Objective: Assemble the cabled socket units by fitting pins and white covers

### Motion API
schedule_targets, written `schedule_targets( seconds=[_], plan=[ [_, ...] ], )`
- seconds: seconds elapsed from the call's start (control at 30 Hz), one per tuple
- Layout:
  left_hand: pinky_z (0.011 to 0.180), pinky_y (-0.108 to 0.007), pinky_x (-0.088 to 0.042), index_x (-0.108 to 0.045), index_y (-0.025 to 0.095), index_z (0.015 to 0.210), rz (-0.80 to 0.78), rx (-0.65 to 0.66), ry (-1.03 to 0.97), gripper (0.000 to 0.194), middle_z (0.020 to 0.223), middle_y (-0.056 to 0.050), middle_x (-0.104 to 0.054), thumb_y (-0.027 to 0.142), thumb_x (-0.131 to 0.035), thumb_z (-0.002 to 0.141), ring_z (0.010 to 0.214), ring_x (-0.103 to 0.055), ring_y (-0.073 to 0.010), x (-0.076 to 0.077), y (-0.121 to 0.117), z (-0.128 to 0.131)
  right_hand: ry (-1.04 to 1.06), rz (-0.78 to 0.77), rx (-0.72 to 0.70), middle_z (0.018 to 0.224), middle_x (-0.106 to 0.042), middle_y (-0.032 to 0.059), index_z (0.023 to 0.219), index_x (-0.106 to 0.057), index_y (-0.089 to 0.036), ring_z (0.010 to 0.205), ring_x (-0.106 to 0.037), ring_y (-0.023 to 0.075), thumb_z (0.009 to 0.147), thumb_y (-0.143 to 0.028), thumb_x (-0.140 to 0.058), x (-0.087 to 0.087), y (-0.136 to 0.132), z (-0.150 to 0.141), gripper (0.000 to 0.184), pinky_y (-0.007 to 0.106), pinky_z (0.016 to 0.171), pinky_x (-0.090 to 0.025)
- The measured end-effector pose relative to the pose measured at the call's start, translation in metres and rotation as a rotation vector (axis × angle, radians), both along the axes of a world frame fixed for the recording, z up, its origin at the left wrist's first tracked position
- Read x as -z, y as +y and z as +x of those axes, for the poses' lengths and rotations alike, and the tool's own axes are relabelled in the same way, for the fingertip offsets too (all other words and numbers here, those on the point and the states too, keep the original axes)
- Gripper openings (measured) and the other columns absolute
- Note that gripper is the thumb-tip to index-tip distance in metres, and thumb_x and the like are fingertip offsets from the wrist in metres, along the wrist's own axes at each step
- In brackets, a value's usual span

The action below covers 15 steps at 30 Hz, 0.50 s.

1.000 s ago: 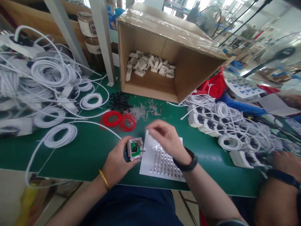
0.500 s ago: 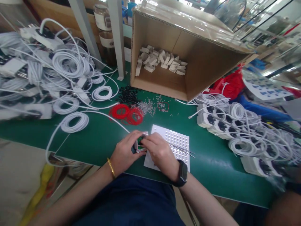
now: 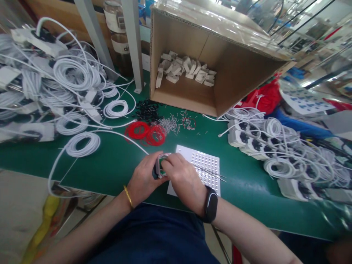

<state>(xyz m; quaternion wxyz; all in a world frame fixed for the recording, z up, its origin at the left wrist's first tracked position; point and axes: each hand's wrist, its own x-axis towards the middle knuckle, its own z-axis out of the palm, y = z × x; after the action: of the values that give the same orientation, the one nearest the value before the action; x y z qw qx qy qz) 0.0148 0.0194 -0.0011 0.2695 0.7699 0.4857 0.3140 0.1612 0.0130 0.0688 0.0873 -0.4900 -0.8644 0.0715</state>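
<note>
A small white housing with a green circuit board (image 3: 162, 167) inside is gripped in my left hand (image 3: 144, 176), its open face turned toward my right hand. My right hand (image 3: 185, 179) is closed, with its fingertips pressed together inside the housing. Whatever lies between those fingertips is hidden. Out from behind my right hand stick the two thin metal prongs of what looks like tweezers (image 3: 210, 172); I cannot tell if they are held or lying there. Below them is a white sheet with rows of shiny dots (image 3: 198, 156). A white cable (image 3: 132, 139) runs up to the housing.
Beyond my hands lie red wire coils (image 3: 138, 129), small metal pins (image 3: 169, 124) and black parts (image 3: 147, 110). An open cardboard box (image 3: 184, 99) holds white pieces. Coiled white cables (image 3: 73, 75) crowd the left; white units with cables (image 3: 247, 143) line the right.
My right hand has turned slightly and its fingers reach further over the housing, covering a black part seen inside earlier. The housing is tilted a little more upright. The whole view has shifted slightly.
</note>
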Motion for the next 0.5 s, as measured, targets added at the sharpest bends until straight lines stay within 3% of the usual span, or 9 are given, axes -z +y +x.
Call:
schedule_targets(
  seconds=[0.2, 0.37, 0.5],
  plan=[
    [0.092, -0.039, -0.047, -0.045, 0.021, 0.120, -0.008, 0.002, 0.016, 0.052, 0.115, -0.007, -0.061, 0.028, -0.067, 0.073, 0.104, -0.058, -0.0237, 0.000, 0.001, 0.001, 0.027, 0.076, 0.063, 0.084, -0.060, 0.0078, 0.085, -0.060, -0.016, 0.076, -0.053, 0.0212, 0.089, -0.016, -0.053, 0.012, -0.003, 0.003, 0.008, 0.033, 0.063, -0.046],
    [0.091, -0.038, -0.048, -0.046, 0.019, 0.117, 0.002, -0.008, 0.042, 0.049, 0.112, -0.008, -0.061, 0.026, -0.067, 0.073, 0.103, -0.059, -0.0240, -0.001, 0.002, 0.001, -0.012, 0.106, 0.126, 0.077, -0.059, 0.0049, 0.084, -0.060, -0.019, 0.072, -0.054, 0.0204, 0.091, -0.034, -0.050, 0.016, 0.004, 0.003, 0.019, 0.030, 0.054, -0.038],
    [0.091, -0.038, -0.048, -0.046, 0.019, 0.118, -0.027, -0.016, 0.045, 0.050, 0.112, -0.008, -0.061, 0.024, -0.066, 0.072, 0.103, -0.059, -0.0238, -0.002, 0.002, 0.002, -0.021, 0.091, 0.147, 0.079, -0.059, 0.0054, 0.086, -0.059, -0.020, 0.071, -0.056, 0.0207, 0.093, -0.036, -0.046, 0.014, 0.001, 0.000, 0.022, 0.030, 0.052, -0.040]
  ],
)
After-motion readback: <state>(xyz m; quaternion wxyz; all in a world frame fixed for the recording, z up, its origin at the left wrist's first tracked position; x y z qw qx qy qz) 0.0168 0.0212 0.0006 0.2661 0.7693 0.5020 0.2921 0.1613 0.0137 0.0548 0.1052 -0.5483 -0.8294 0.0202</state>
